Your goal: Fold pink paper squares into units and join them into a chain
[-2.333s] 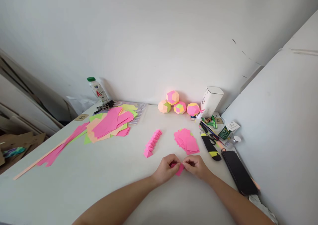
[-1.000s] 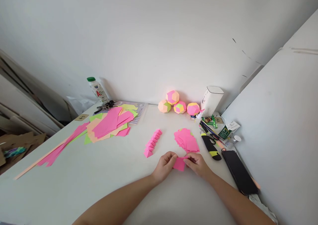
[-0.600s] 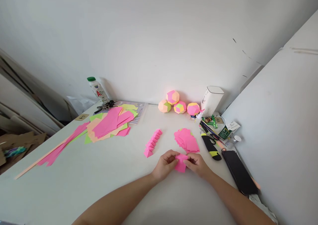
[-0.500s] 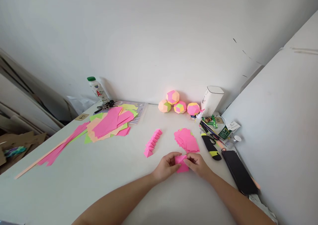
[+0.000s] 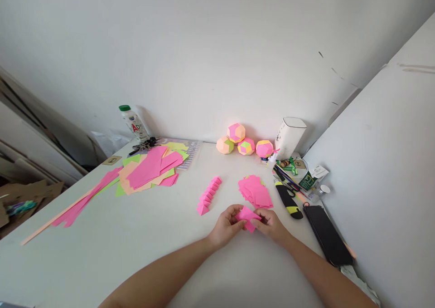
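Observation:
A small piece of pink paper (image 5: 248, 215) is held between my two hands above the table, turned so that a corner points toward me. My left hand (image 5: 227, 227) pinches its left side with thumb and fingers. On the right side, my right hand (image 5: 270, 226) pinches it in the same way. Just beyond my hands lies a loose stack of pink paper pieces (image 5: 255, 191), with bits of green showing at its far edge. To the left of that, a row of folded pink paper units (image 5: 209, 195) lies nested on the table.
Several multicoloured paper balls (image 5: 235, 133) sit by the wall, beside a white container (image 5: 290, 138). At right lie a black and yellow cutter (image 5: 288, 201) and a black phone (image 5: 328, 235). Paper sheets (image 5: 146, 169), strips (image 5: 84, 199) and a bottle (image 5: 134, 123) occupy the left.
The pink paper has been turned and lifted slightly, from lying square to standing cornerwise between my fingers. Both hands stay close to the same spot. The other things have not moved.

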Tool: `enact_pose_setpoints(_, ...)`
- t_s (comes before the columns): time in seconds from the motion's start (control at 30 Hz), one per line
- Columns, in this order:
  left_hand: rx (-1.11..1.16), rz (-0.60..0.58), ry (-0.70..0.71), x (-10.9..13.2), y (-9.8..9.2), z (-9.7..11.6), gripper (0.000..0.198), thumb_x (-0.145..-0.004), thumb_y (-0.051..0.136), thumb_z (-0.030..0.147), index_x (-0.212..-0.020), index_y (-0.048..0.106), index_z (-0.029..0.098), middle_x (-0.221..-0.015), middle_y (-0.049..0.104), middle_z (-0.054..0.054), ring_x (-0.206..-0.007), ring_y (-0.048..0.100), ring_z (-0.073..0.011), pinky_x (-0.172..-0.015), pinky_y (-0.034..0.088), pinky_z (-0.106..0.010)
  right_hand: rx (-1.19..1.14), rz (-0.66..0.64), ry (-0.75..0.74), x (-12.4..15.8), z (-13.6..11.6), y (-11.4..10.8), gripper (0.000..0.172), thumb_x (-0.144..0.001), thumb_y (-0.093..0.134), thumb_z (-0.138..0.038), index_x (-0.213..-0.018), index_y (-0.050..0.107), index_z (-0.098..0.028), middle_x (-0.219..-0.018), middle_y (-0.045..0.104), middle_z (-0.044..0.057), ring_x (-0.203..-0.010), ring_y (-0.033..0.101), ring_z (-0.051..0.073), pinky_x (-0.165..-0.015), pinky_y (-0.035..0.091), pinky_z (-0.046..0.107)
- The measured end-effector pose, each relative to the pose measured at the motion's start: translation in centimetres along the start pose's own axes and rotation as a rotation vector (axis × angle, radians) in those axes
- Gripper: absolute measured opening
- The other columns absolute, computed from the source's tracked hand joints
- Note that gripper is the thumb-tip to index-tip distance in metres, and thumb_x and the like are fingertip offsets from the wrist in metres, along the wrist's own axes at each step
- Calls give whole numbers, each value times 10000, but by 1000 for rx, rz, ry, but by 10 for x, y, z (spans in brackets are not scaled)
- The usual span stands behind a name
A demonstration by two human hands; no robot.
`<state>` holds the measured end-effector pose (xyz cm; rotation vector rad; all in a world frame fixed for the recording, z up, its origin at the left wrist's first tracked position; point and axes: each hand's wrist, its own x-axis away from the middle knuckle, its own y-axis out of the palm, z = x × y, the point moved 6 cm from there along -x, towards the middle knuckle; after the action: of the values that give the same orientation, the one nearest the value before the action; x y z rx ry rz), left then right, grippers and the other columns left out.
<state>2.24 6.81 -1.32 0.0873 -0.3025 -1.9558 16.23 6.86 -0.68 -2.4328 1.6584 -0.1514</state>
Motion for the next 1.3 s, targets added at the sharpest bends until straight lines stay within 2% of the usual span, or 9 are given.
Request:
enact_pose_setpoints(0.2,-81,127,-30,0,-5,0,313,-745,634,388,-897,443,191,-613,540,62,-492,559,-100,-487,384,-215,-26,213,35,3,2,-10,226,-842,534,-408,-826,523,-183,-516,549,-30,-455,538,141,-459,427,242)
enact_pose_setpoints(0.27,-117,92,-19,1,-3,3,282,-781,585,431,-785,439,189,-547,534,57,-481,538,-101,-491,379,-217,2,254,-4,4,-1,-11,196,-844,538,-383,-821,512,-190,-538,558,-24,-446,543,137,-452,435,245)
enact_pose_setpoints(0.43,-239,-69,47,6,7,16,336,-820,510,490,-771,560,161,-643,606,-15,-617,560,-139,-587,416,-250,257,193,-316,7,-23,-1,129,-836,549,-293,-750,576,-202,-758,620,52,-556,546,144,-488,447,263)
enact_pose_setpoints(0.57,-248,-55,49,6,7,17,340,-833,484,486,-755,567,166,-642,594,-7,-628,545,-143,-602,410,-252,446,131,-482,10,-33,6,99,-831,544,-209,-825,643,-219,-831,613,78,-655,555,173,-555,480,294)
enact_pose_setpoints(0.7,-250,-26,18,3,4,10,360,-856,441,479,-727,559,164,-625,593,-4,-563,491,-125,-555,381,-241,540,126,-557,12,-33,8,213,-798,545,-122,-939,647,-245,-891,583,79,-816,554,211,-663,498,336)
enact_pose_setpoints(0.83,-219,8,-22,2,0,4,357,-854,435,478,-706,529,167,-588,587,0,-528,465,-118,-537,366,-242,559,167,-569,14,-31,7,280,-770,553,-100,-990,638,-252,-1025,531,88,-888,537,221,-683,499,343)
enact_pose_setpoints(1.03,-128,11,-34,2,-2,1,340,-844,452,465,-705,526,163,-565,582,0,-533,486,-124,-558,375,-259,412,178,-516,9,-35,2,176,-789,570,-166,-923,663,-232,-1277,401,93,-979,520,231,-719,519,342)
enact_pose_setpoints(1.17,-121,25,-39,2,-2,0,333,-845,461,456,-696,527,166,-559,579,5,-536,498,-125,-564,384,-257,337,125,-445,5,-34,1,120,-802,587,-209,-889,667,-227,-1248,460,98,-966,545,221,-793,510,350)
enact_pose_setpoints(1.3,-151,7,-33,2,-1,1,320,-855,460,450,-765,559,160,-566,579,9,-546,510,-128,-566,396,-252,320,107,-432,5,-28,1,103,-813,603,-273,-831,683,-211,-1138,544,106,-943,568,222,-766,517,332)
